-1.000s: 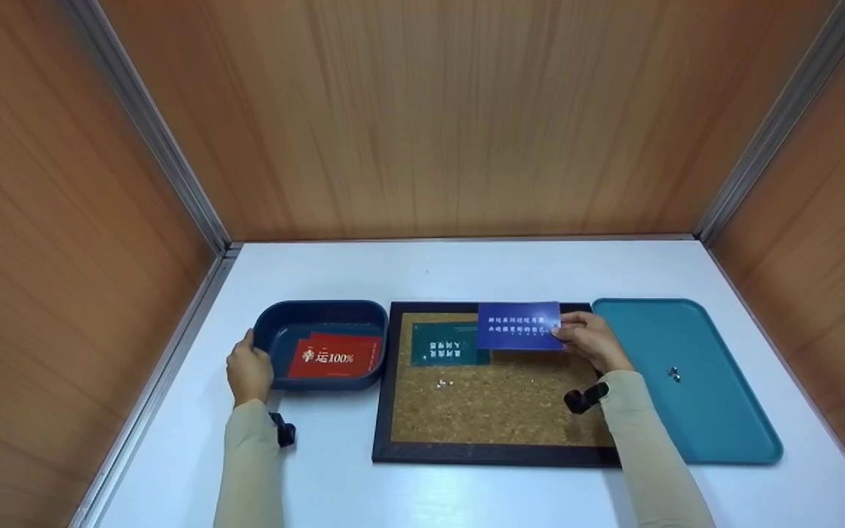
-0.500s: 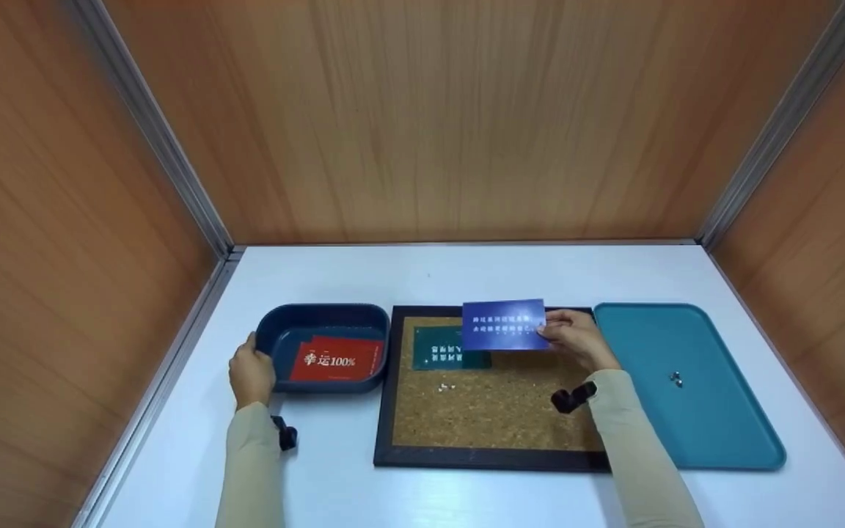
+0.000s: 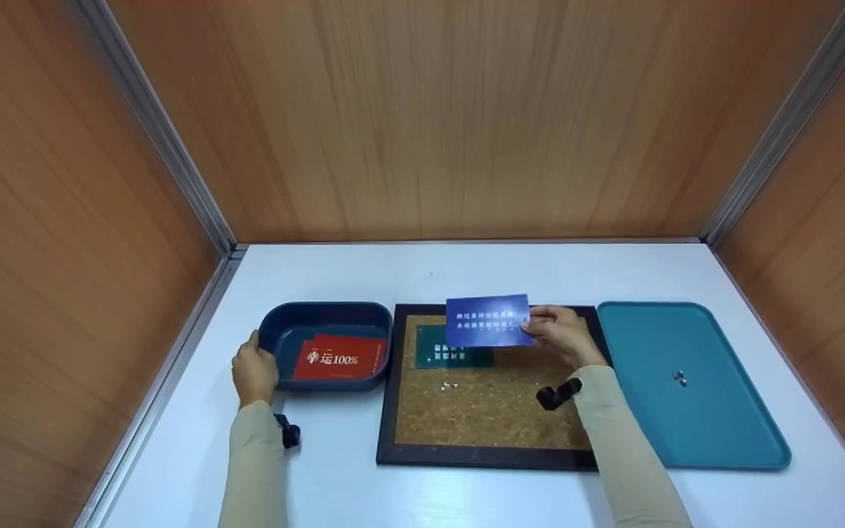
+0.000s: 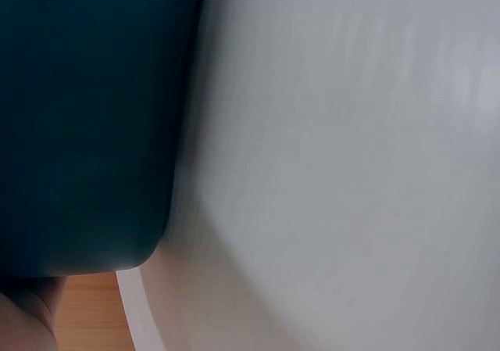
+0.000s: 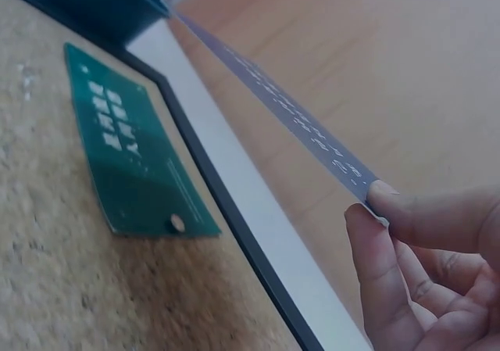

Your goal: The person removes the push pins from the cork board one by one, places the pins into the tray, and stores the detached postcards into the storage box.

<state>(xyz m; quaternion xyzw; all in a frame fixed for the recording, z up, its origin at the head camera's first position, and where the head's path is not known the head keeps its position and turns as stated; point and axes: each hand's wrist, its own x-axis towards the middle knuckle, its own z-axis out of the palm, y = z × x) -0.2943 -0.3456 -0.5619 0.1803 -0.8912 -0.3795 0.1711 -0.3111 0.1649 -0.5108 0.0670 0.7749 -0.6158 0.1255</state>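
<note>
My right hand pinches the right end of a blue-purple card with white writing between thumb and finger. This card is held up over the top of a cork board. Below it on the cork lies a green card, partly covered in the head view, with a round tack near one corner in the right wrist view. My left hand grips the left side of a dark blue bin. Red cards lie inside this bin. The left fingers are mostly hidden in the left wrist view.
A teal tray right of the board carries a few small shiny pieces. More small shiny pieces sit on the cork below the green card. Wooden panels enclose the white table at the back and sides.
My right hand has carried the blue-purple card leftward, so it covers more of the green card's top and uncovers its right end. My left hand stays at the bin.
</note>
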